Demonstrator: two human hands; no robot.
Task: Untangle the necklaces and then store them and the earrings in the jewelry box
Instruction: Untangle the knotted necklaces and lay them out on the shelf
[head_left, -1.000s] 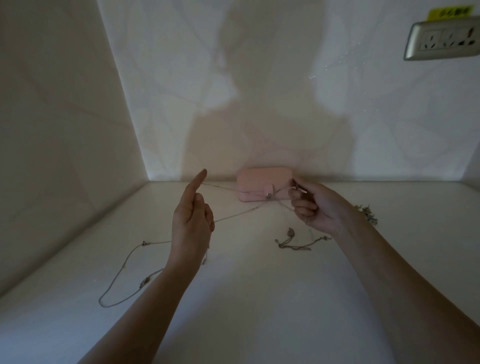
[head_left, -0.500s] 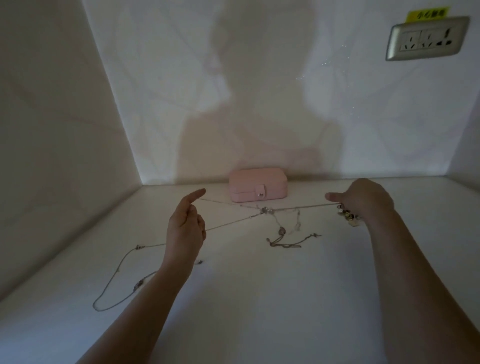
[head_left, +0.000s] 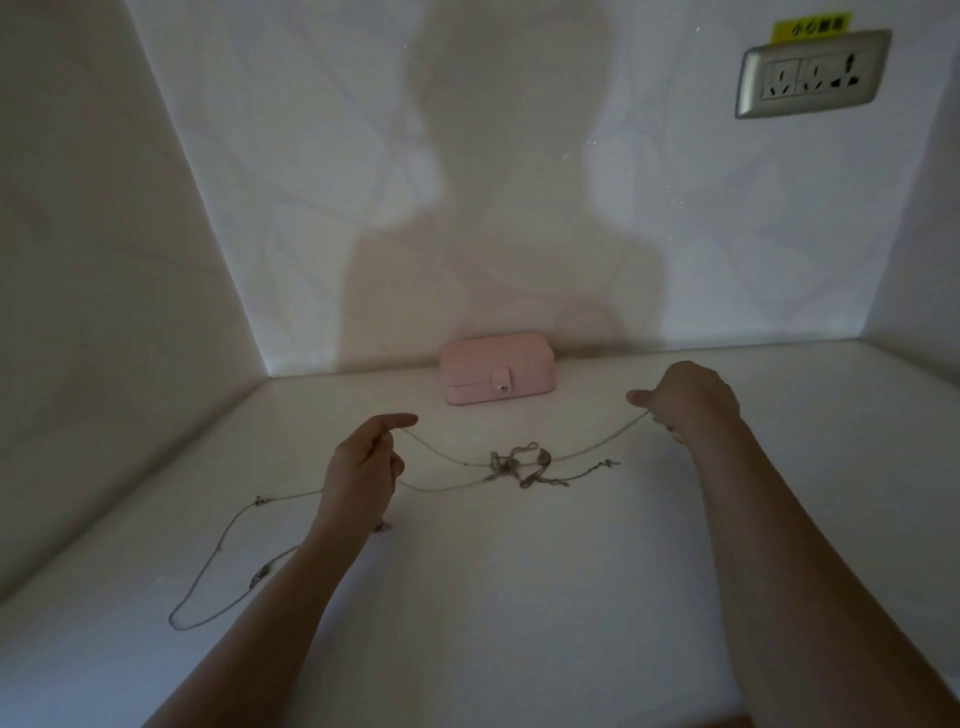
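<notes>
A knot of tangled necklaces (head_left: 519, 467) sags onto the white counter (head_left: 519, 623) between two raised hands. The left hand (head_left: 363, 470) pinches a pale chain at its fingertips, forefinger pointing forward. The right hand (head_left: 691, 400), fingers curled, grips the other end. A loose loop of chain (head_left: 208, 582) trails on the counter at left. The closed pink jewelry box (head_left: 496, 370) stands behind, against the wall. High at right, a wall socket (head_left: 810, 73) carries a yellow sticker (head_left: 810, 26) with dark characters too blurred to read.
</notes>
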